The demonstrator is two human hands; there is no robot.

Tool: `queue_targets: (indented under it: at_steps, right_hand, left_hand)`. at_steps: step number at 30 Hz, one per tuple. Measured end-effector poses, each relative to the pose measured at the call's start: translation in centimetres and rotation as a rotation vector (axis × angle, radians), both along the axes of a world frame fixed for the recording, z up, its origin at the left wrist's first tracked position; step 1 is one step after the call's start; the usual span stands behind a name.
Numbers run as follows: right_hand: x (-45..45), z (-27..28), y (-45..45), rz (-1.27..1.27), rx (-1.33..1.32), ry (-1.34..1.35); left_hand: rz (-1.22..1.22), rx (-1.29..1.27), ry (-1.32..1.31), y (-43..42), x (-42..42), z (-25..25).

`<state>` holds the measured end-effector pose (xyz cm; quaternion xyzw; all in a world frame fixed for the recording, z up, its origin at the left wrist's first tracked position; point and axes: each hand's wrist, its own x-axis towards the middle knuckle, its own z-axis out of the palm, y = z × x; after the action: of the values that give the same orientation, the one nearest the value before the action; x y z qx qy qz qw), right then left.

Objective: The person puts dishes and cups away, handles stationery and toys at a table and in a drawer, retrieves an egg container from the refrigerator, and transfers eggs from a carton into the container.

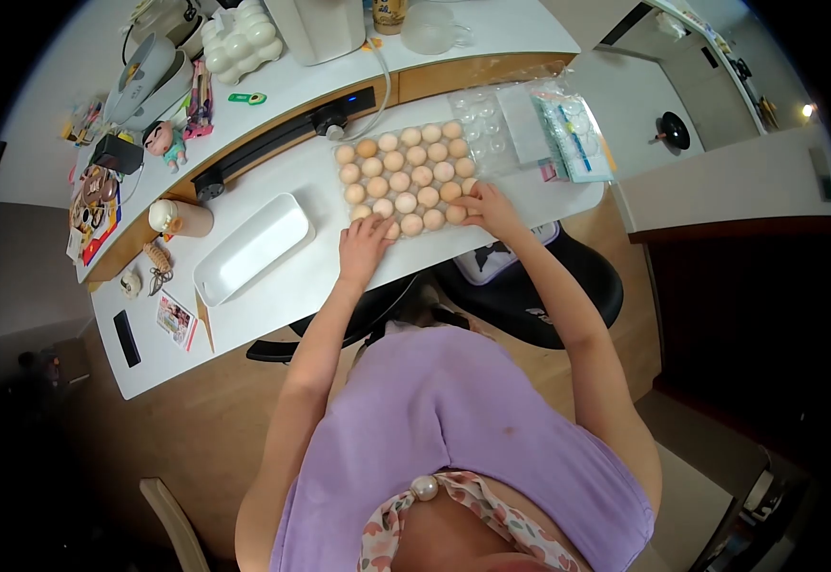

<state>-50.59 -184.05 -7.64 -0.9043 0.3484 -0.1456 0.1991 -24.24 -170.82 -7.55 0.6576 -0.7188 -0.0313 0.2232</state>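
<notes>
Many pale brown eggs (399,182) sit in rows in a clear plastic egg tray (338,150) on the white desk. At the tray's near left corner is my left hand (366,250), its fingers curled over the edge beside the corner eggs. My right hand (493,212) grips the right edge near the front corner, fingertips against the outer eggs. Both hands partly hide the eggs and rim beneath them. An empty clear plastic egg lid (484,129) lies behind the tray on the right. Left of the tray stands a long white bin (255,250).
A black sound bar (287,141) runs under the raised shelf (492,48). A lidded bottle (181,218), a card (177,320) and a black phone-like slab (126,338) are on the left. Bagged papers (573,138) lie at right. A black chair (539,296) stands at the desk's front edge.
</notes>
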Motion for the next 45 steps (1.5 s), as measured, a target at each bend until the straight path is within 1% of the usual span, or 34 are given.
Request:
queue_targets:
  at_steps: [3,6,10,13,16,19,22,24,25,27,30,33,35,38,41,42,44,45]
  right_hand:
    - [-0.2,0.1,-0.2,0.029,-0.023,-0.027]
    - [-0.3,0.1,-0.1,0.017,-0.011,-0.058]
    - [0.1,1.1,0.6,-0.003,0.007,-0.042]
    - [0.1,0.0,0.4,-0.027,0.063,-0.077]
    - [0.1,0.2,0.8,-0.086,-0.025,-0.044]
    - [1.7,3.4,2.2,-0.033,-0.208,-0.032]
    - [5.1,3.7,3.6,0.186,-0.265,-0.087]
    - [7.9,3.5,4.5,0.199,-0.304,-0.040]
    - [9.0,3.3,4.8,0.205,-0.323,-0.016]
    - [10.7,2.9,5.1,0.192,-0.316,0.002]
    - [12.2,1.9,5.2,0.173,-0.273,0.049]
    - [12.6,0.8,4.8,0.191,-0.240,0.053]
    - [12.8,0.8,4.7,0.206,-0.198,0.068]
    - [12.7,0.6,4.5,0.226,-0.129,0.036]
    - [12.5,1.0,4.5,0.181,-0.079,-0.143]
    - [12.4,1.3,4.5,0.181,-0.024,-0.148]
    - [12.6,3.6,4.6,0.183,0.090,-0.159]
    - [12.9,4.3,4.6,0.187,0.132,-0.204]
  left_hand:
    - [-0.042,-0.038,0.030,-0.1,0.3,-0.3]
    - [-0.034,-0.073,0.109,-0.1,0.5,-0.8]
    - [0.028,-0.035,0.157,0.3,0.2,-0.2]
    - [0.092,0.003,0.137,0.4,-0.4,-0.2]
    - [0.120,0.018,0.116,0.3,-0.5,-0.1]
    - [0.118,0.055,0.085,0.0,-0.4,0.1]
    - [0.061,0.087,0.111,-0.2,0.2,0.2]
    - [0.024,0.080,0.167,-0.3,0.7,0.2]
    - [0.049,0.094,0.225,-0.2,0.9,0.5]
    - [0.101,0.121,0.341,0.0,1.3,1.0]
    - [0.095,0.087,0.411,0.8,2.3,0.4]
    - [0.040,0.048,0.435,1.0,2.8,-0.1]
    - [0.036,0.078,0.436,1.0,3.0,-0.4]
    - [0.026,0.081,0.449,1.1,3.2,-0.5]
    - [0.061,0.031,0.450,1.2,2.9,0.1]
    - [0.082,0.010,0.446,1.3,2.8,0.4]
    - [0.098,0.046,0.493,1.5,2.9,2.3]
    - [0.107,0.059,0.520,1.5,3.0,3.2]
